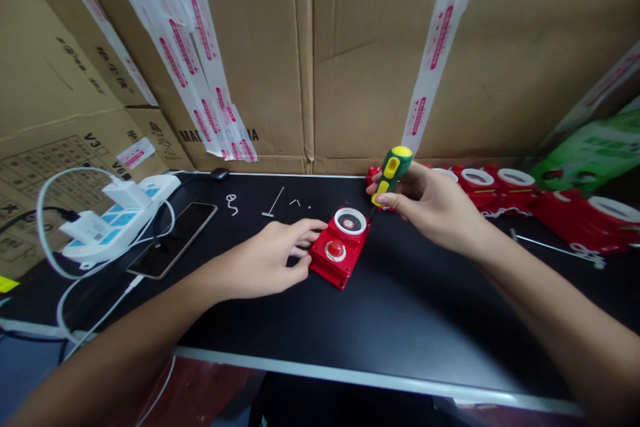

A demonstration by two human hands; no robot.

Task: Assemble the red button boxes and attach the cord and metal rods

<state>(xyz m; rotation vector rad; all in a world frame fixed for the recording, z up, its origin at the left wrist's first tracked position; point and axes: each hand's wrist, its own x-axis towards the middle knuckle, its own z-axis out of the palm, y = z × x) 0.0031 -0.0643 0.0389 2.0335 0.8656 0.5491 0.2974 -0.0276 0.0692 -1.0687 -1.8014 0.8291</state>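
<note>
A red alarm box [341, 245], with a white-ringed round grille and a red dome, lies on the black table. My left hand [273, 257] holds its left side, fingers bent against the edge and thumb at the near side. In my right hand [434, 207] is a screwdriver [393, 173] with a green and yellow handle, gripped between thumb and fingers. Its shaft slants down to the box's far right edge; the tip is hard to make out there.
More red alarm boxes [565, 217] line the right side, near a thin metal rod [555, 247] and a green bag [590, 153]. A T-shaped rod [275, 201] and small bits lie behind my left hand. Leftward are a phone [175, 240] and a power strip [123, 217]. Cardboard [360, 47] stands behind.
</note>
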